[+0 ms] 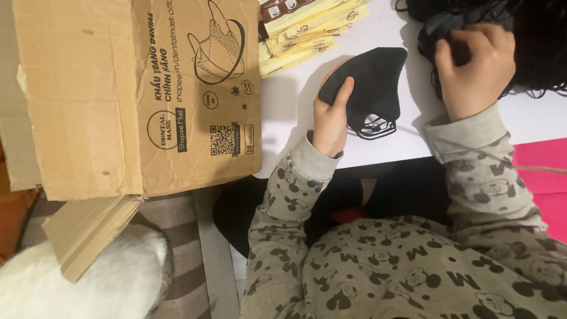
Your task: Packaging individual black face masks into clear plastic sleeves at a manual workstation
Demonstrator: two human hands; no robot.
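My left hand [331, 118] grips a stack of black face masks [375, 85] by its lower left edge, the thumb lying on top, with the ear loops hanging below over the white table [283, 112]. My right hand [472, 65] reaches into a heap of loose black masks [531, 29] at the upper right, fingers curled on one of them. Both sleeves are grey with a dark cartoon print.
A big brown cardboard box [130, 88] with a printed mask drawing stands at the left, one flap hanging down. Several yellow flat packets [307, 29] are fanned out at the top. A pink sheet [540, 171] lies at the right. Something white and furry [88, 277] rests at the lower left.
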